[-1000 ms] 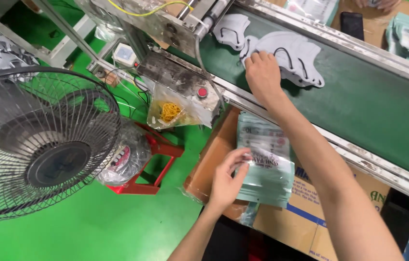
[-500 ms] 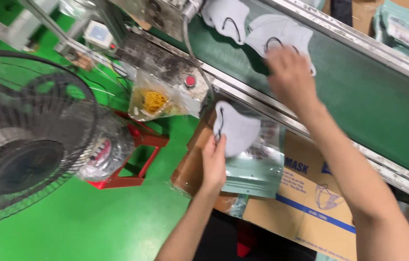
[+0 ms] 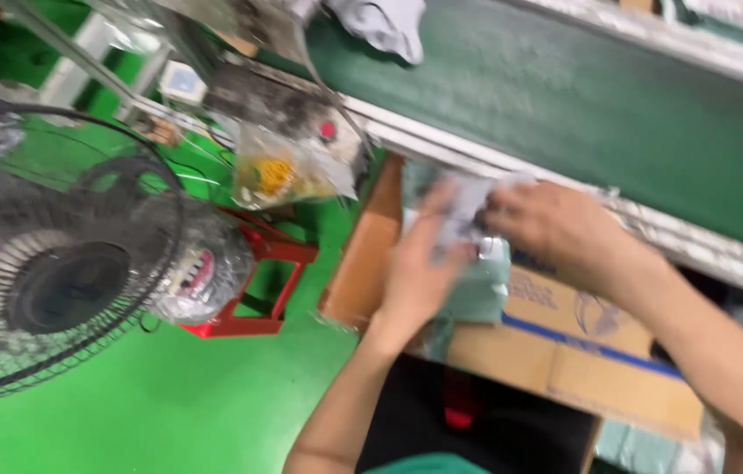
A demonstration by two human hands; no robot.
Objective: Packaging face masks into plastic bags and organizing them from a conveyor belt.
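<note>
- Right hand [image 3: 564,230] has come off the green conveyor belt [image 3: 582,96] since half a second ago; it now sits low, over the pale green pouch [image 3: 481,290] beside the cardboard box [image 3: 582,342].
- Left hand [image 3: 420,263] stays at the pouch, fingers spread flat against it, not clamped that I can see; blur is heavy.
- White mask piece [image 3: 468,200] now lies between the two hands, touching both; earlier it was at the left hand alone.
- Right hand's fingers look curled on the mask piece's edge; exact grip can't be told through the blur.
- Reading: both hands now working the mask piece at the pouch mouth, so the belt pick is done and the bagging part is in hand.
- Mask piece sits just above the pouch, below the belt's metal rail [image 3: 652,219].
- One more white mask [image 3: 380,25] lies on the belt at the top, well apart from both hands.
- Left of the hands: orange-brown box wall [image 3: 363,254], red stand [image 3: 262,290], black fan [image 3: 56,272], clear bag with yellow bits [image 3: 288,171], green floor [image 3: 170,404].
</note>
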